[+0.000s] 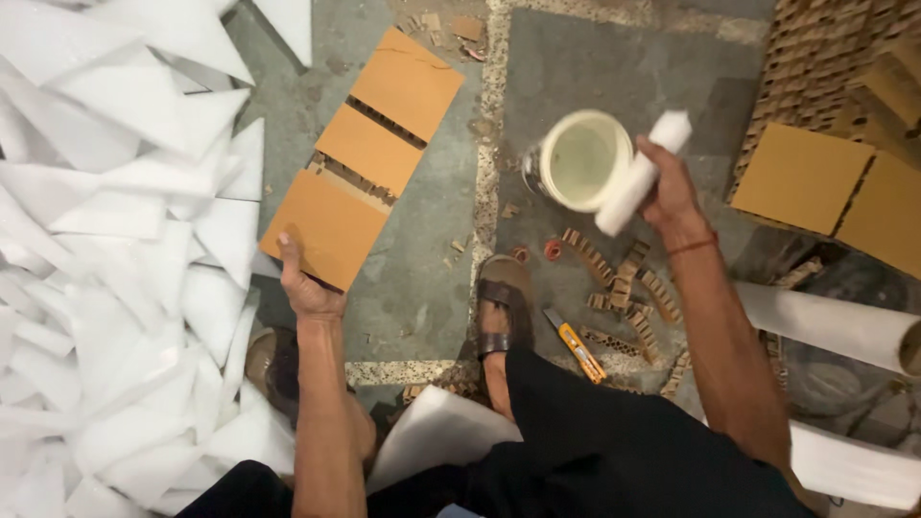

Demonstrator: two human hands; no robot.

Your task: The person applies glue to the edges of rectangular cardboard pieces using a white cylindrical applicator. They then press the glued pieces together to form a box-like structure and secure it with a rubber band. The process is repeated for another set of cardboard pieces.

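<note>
My left hand (305, 283) grips the near end of a long brown cardboard strip (369, 153) made of three hinged panels, lifted off the grey floor. My right hand (667, 187) holds a white roller (641, 173), its end resting over a white bucket (580, 160) with pale liquid inside. An orange utility knife (576, 345) lies on the floor beside my sandalled foot (501, 307).
A heap of white foam triangles (106, 269) fills the left side. Honeycomb cardboard offcuts (628, 288) litter the floor. More cardboard panels (830, 187) and honeycomb board sit at the right, with white paper rolls (835, 321) below them. A white sheet (436, 436) lies near my knees.
</note>
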